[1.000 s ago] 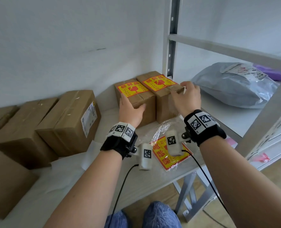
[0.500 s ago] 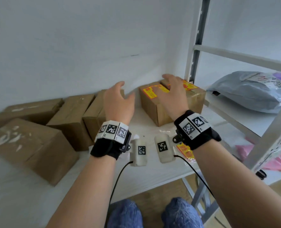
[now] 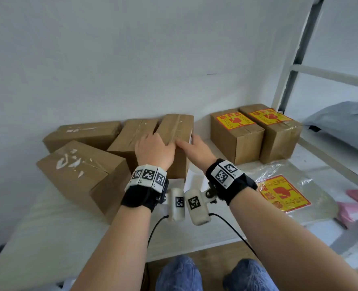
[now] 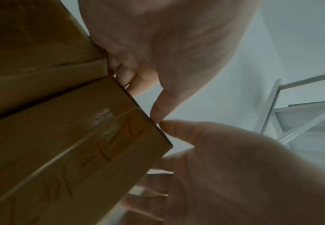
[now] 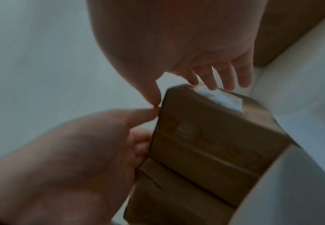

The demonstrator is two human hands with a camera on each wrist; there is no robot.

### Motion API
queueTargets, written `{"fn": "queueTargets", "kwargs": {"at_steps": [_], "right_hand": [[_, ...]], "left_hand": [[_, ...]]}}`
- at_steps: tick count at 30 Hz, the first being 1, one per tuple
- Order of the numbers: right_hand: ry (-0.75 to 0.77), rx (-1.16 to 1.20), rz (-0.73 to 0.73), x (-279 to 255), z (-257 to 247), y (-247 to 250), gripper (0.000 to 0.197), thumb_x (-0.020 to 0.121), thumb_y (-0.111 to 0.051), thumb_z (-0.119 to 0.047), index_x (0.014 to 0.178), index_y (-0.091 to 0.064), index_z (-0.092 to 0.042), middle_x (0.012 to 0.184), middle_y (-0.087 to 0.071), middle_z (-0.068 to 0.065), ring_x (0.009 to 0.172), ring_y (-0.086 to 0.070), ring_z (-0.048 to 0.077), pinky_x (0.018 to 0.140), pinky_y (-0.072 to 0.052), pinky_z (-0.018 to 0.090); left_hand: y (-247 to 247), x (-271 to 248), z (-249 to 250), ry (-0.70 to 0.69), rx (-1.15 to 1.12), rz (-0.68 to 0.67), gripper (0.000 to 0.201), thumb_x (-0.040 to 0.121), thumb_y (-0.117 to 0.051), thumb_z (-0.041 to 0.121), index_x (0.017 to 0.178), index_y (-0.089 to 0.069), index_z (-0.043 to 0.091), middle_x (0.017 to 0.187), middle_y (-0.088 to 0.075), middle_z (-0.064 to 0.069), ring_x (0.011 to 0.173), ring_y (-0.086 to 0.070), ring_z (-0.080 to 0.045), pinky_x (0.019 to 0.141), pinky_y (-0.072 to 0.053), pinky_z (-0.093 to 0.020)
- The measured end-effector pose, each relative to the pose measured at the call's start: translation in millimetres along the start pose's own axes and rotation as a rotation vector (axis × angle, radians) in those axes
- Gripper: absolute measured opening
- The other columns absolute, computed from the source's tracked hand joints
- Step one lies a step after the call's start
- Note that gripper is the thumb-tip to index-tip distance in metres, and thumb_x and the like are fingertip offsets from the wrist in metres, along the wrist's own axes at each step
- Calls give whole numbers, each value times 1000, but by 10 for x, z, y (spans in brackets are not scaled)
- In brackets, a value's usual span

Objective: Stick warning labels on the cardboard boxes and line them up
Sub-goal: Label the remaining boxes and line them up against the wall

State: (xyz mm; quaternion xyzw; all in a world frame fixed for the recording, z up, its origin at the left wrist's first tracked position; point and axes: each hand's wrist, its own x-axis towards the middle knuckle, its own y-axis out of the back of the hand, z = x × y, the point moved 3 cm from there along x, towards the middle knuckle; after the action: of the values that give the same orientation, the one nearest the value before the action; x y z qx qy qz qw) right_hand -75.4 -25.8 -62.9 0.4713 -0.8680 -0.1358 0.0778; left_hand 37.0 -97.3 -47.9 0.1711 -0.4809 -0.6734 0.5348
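A plain cardboard box (image 3: pixel 175 131) stands on end in the middle of the white shelf (image 3: pixel 48 227). My left hand (image 3: pixel 155 151) grips its near left corner, fingers tucked down between it and the neighbouring box (image 3: pixel 135 133). My right hand (image 3: pixel 195 151) grips its right side, where the fingers (image 5: pixel 215 79) touch a white sticker (image 5: pixel 221 97). Both thumbs meet on the box's near top edge (image 4: pixel 157 121). Two boxes with red-and-yellow warning labels (image 3: pixel 234 120) (image 3: pixel 268 116) stand side by side at the right. More labels (image 3: pixel 283 194) lie in a clear bag.
Two more plain boxes (image 3: pixel 81 131) (image 3: pixel 79 169) lie to the left, close to the wall. A grey mailer bag (image 3: pixel 341 124) sits on the shelf to the right, behind a metal rack upright (image 3: pixel 291 66). Pink packets (image 3: pixel 354 208) lie near the right edge.
Both hands left the two labelled boxes and moved left onto the plain box, and now grip it. The head view has swung left.
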Motion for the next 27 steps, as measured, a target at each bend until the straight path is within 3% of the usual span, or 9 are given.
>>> {"fn": "queueTargets", "kwargs": {"at_steps": [4, 7, 9, 14, 18, 21, 23, 25, 27], "right_hand": [[-52, 110, -7, 21, 88, -94, 54, 86, -57, -45, 130, -52, -13, 123, -65, 5, 108, -63, 20, 99, -50, 39], [-32, 98, -50, -46, 53, -50, 55, 89, -53, -43, 137, -48, -17, 128, -62, -1, 109, -60, 14, 90, -48, 29], [2, 78, -69, -101, 49, 6, 44, 100, -47, -35, 142, -44, -23, 129, -59, -5, 108, -55, 10, 78, -42, 21], [215, 211, -51, -261, -94, 128, 38, 100, -52, -20, 136, -46, -31, 133, -61, -4, 123, -58, 11, 106, -43, 31], [424, -58, 72, -335, -338, 257, 65, 84, -51, -68, 143, -41, -43, 151, -43, -17, 143, -34, 7, 119, -23, 50], [481, -79, 58, -422, -417, 376, 50, 82, -51, -59, 132, -51, -52, 151, -42, -22, 146, -24, 0, 121, -6, 52], [527, -56, 38, -501, -424, 433, 46, 79, -59, -51, 124, -54, -59, 145, -49, -23, 143, -30, 0, 120, -12, 54], [549, -104, 124, -560, -377, 524, 58, 75, -65, -47, 131, -52, -51, 142, -53, -18, 138, -39, 5, 118, -19, 53], [530, -216, 320, -618, -314, 653, 63, 78, -68, -40, 138, -51, -35, 146, -49, -8, 138, -38, 12, 117, -22, 53]], "left_hand": [[24, -20, -3, -48, -13, 11, 47, 95, -49, 54, 115, -64, 15, 120, -66, -3, 124, -52, -25, 115, -27, -48], [114, -62, -18, -84, -162, -9, 39, 93, -60, 43, 121, -62, 16, 120, -67, -2, 119, -57, -25, 117, -28, -46], [189, -73, -22, -94, -298, -26, 39, 92, -66, 33, 125, -61, 14, 120, -65, 0, 116, -59, -22, 106, -38, -33], [312, -51, 25, -115, -510, 18, 47, 84, -75, 35, 126, -61, 19, 118, -60, 8, 113, -57, -11, 94, -42, -24], [342, -88, 114, -17, -811, -12, 91, 67, -79, 60, 143, -43, 24, 132, -55, 4, 122, -53, -13, 102, -45, -33], [327, -171, 225, -9, -990, -51, 76, 76, -81, 41, 138, -39, 29, 121, -57, 13, 118, -55, -10, 99, -46, -29], [274, -236, 266, -25, -1084, -90, 85, 68, -87, 38, 139, -41, 26, 130, -59, 9, 121, -58, -11, 103, -49, -35], [228, -322, 290, -6, -1143, -114, 99, 62, -85, 36, 147, -36, 23, 138, -56, 2, 121, -59, -14, 97, -52, -33], [196, -401, 326, -3, -1160, -127, 90, 66, -76, 31, 146, -37, 21, 134, -59, 1, 117, -61, -14, 87, -52, -24]]}}
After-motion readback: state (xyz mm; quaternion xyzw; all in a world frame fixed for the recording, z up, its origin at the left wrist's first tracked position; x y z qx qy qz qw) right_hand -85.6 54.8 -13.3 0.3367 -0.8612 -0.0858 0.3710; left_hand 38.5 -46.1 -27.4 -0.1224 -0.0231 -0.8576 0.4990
